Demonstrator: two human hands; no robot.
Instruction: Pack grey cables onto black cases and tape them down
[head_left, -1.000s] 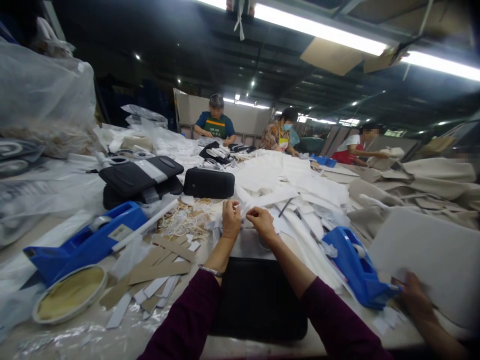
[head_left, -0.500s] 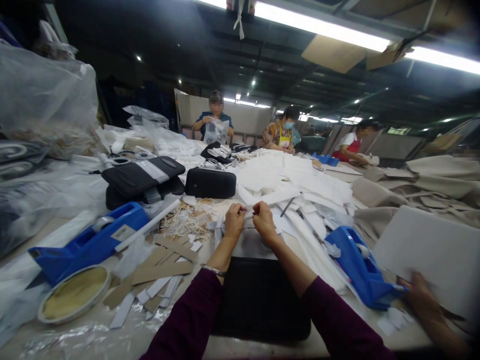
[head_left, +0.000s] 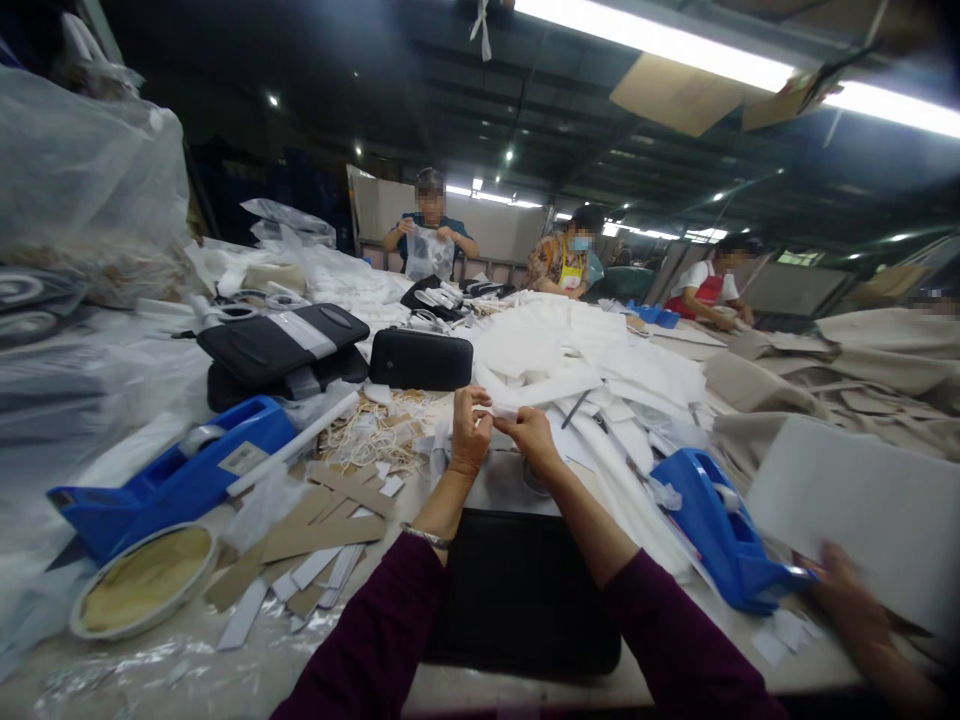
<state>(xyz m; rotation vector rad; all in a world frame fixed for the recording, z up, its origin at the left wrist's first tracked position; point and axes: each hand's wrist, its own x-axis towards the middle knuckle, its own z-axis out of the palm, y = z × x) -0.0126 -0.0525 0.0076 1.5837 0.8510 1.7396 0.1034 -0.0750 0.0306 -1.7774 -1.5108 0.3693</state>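
My left hand [head_left: 471, 432] and my right hand [head_left: 529, 440] meet above the table, fingertips pinched close together. Between them shows a small whitish bit, too small to name. Beneath my wrists is a grey-white wrapped piece [head_left: 506, 484], partly hidden by my right forearm. Nearer to me a flat black case [head_left: 525, 595] with rounded corners lies between my forearms. Just beyond my hands stand a closed black zip case [head_left: 421, 360] and a heap of white sheets [head_left: 555, 340].
Blue tape dispensers stand on the left [head_left: 180, 480] and right [head_left: 724, 530]. Cardboard strips [head_left: 330, 530], tangled cords [head_left: 375, 435] and a round dish [head_left: 146, 580] lie left. Black cases [head_left: 285, 345] are stacked behind. At right, another person's hand [head_left: 847, 600] is near a white board [head_left: 855, 510]. Co-workers sit across.
My fingertips have come closer together, with the right hand shifting slightly left and the left fingers rising. The co-worker opposite has spread a clear bag wider.
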